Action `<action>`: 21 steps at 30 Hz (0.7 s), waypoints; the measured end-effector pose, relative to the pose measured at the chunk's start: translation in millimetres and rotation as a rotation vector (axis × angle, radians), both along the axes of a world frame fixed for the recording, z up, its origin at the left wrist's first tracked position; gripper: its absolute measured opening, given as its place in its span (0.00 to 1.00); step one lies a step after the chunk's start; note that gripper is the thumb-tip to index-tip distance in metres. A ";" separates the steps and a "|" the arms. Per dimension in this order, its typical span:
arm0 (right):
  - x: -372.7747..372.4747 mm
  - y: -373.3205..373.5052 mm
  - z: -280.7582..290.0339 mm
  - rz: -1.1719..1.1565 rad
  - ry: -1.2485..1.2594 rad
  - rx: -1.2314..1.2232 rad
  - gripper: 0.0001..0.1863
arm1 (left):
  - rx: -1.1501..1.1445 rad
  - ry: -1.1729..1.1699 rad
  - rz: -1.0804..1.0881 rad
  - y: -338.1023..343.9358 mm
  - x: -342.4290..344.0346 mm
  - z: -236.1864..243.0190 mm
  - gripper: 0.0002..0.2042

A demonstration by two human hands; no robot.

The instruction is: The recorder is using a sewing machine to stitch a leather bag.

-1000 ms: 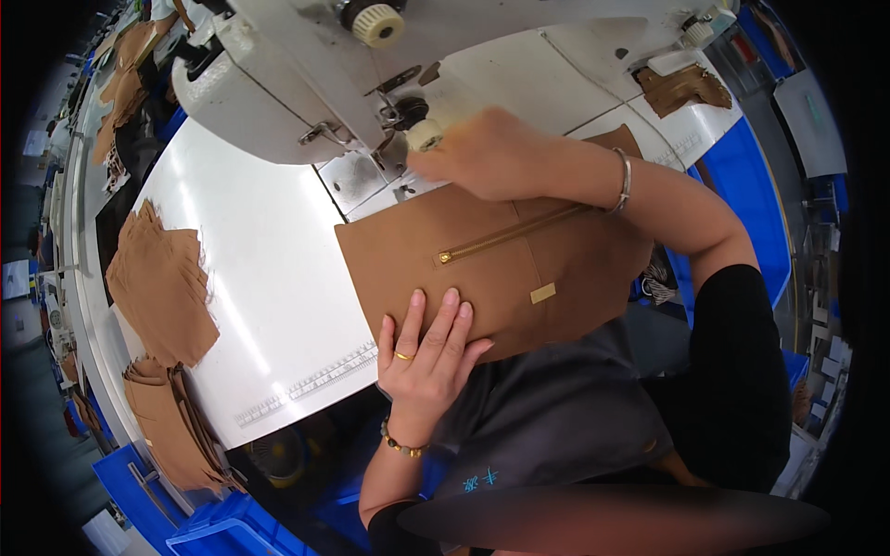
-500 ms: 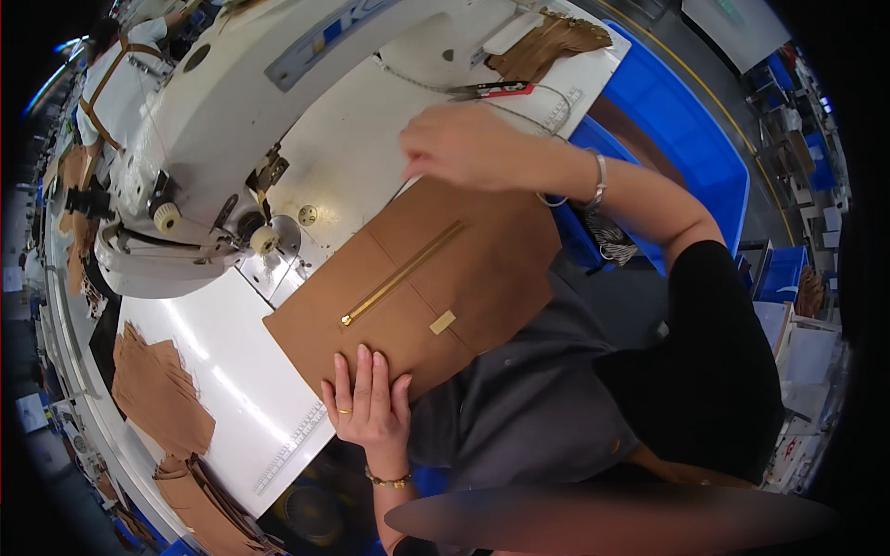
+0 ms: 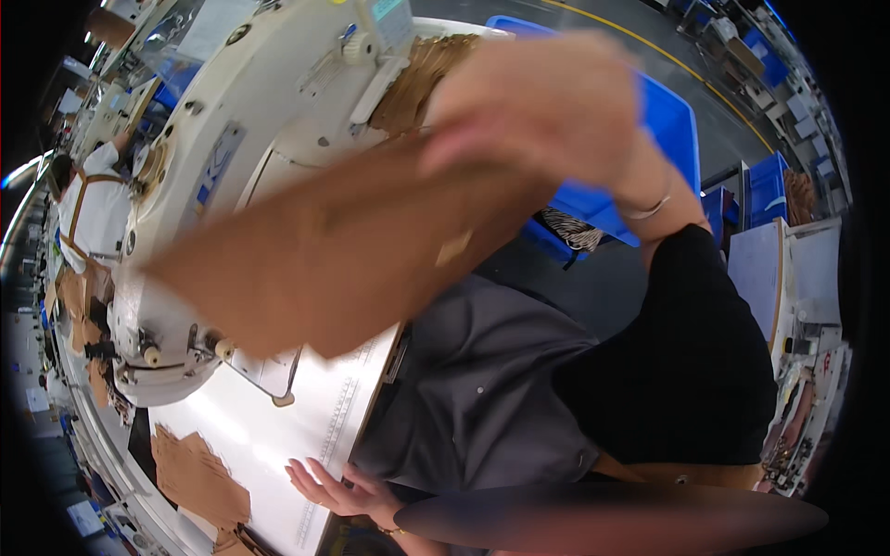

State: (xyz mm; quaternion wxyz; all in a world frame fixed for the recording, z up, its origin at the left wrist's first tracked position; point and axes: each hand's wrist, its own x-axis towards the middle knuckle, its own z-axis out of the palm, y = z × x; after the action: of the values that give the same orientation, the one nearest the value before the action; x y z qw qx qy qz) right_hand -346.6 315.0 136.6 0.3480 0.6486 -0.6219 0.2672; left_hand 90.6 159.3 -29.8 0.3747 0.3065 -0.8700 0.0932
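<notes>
My right hand, blurred by motion, grips a brown leather panel by its upper right corner. The panel hangs tilted in the air in front of the sewing machine, hiding part of its arm and bed. A small pale gold tag shows on the panel. Down at the table's near edge, my left hand is open, fingers spread over the white tabletop beside the printed ruler scale. Nothing is in it.
A stack of brown leather pieces lies on the table left of my left hand. More brown pieces sit behind the machine. A large blue bin stands at the right. A person in white works at the far left.
My right hand has closed on the panel and lifted it off the table, upward and to the right. The left hand has let go and moved down. The view has shifted.
</notes>
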 end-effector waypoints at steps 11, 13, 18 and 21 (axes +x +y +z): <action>-128.8 189.0 -54.7 -0.770 0.043 0.281 0.17 | 0.027 -0.122 0.145 -23.0 -12.1 -11.7 0.25; -148.8 201.8 -83.7 -0.776 -0.122 0.277 0.17 | 0.027 -0.124 0.146 -23.3 -10.7 -11.9 0.25; -169.8 174.8 -115.6 -0.992 -0.376 0.280 0.16 | 0.016 -0.156 0.140 -23.7 -13.0 -11.4 0.24; -150.9 124.8 -98.0 -0.724 -0.278 -0.021 0.09 | 0.025 -0.167 0.144 -22.7 -15.0 -9.7 0.24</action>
State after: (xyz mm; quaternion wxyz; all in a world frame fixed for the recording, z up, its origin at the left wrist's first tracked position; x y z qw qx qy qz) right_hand -497.5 439.8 38.6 0.3388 0.3413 -0.8491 0.2187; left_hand 75.6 136.6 -39.5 0.2891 0.3643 -0.8751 0.1342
